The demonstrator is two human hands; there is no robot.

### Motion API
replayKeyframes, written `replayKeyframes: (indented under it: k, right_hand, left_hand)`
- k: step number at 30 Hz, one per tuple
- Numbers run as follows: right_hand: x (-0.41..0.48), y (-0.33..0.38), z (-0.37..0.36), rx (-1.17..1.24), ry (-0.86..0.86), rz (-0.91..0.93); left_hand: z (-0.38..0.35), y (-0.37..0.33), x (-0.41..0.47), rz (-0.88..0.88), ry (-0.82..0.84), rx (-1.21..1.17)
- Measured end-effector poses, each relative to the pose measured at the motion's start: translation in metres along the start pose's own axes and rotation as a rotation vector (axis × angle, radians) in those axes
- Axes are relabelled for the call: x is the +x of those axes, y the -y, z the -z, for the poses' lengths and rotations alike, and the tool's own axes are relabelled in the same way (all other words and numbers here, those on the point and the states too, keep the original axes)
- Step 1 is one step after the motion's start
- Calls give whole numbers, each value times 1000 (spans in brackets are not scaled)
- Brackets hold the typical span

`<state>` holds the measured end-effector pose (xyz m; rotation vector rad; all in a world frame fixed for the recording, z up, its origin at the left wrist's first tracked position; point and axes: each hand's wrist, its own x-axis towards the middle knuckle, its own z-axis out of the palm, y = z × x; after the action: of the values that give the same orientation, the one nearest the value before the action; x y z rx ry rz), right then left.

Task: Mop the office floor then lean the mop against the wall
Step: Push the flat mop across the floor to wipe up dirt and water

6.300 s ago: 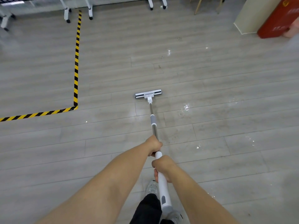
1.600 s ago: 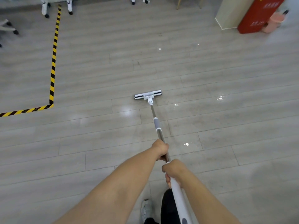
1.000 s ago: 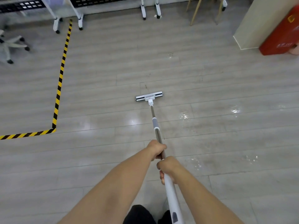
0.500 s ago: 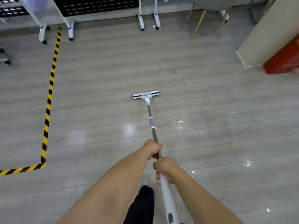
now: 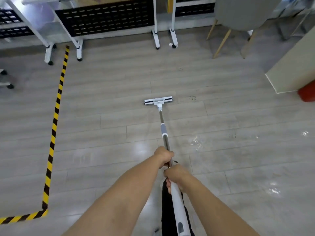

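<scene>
My left hand [image 5: 164, 156] and right hand [image 5: 176, 174] are both clamped round the mop [image 5: 163, 128] shaft at frame centre. Its head [image 5: 158, 100] lies flat on the floor [image 5: 102, 133]. Hazard: wet patches [image 5: 196, 142] at right may cause slipping. Overreach could strike the chair legs [image 5: 221, 43], upper right.

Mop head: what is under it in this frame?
The mop head lies flat on the grey plank floor. Planks show all around it, with dark specks just right of it. The patch directly beneath the pad is covered.
</scene>
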<state>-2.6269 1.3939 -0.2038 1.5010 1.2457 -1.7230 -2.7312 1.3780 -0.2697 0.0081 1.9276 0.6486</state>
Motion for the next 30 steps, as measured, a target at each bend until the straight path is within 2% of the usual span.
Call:
replayKeyframes:
  k: [12, 20, 30]
  right_hand:
    - [93, 300, 75, 24, 2, 27]
    - [144, 474, 82, -6, 5, 40]
    - [206, 684, 94, -63, -30, -3]
  left_hand:
    - [121, -255, 159, 15, -25, 17]
    - [211, -371, 258, 25, -34, -11]
    - [323, -516, 383, 20, 49, -93]
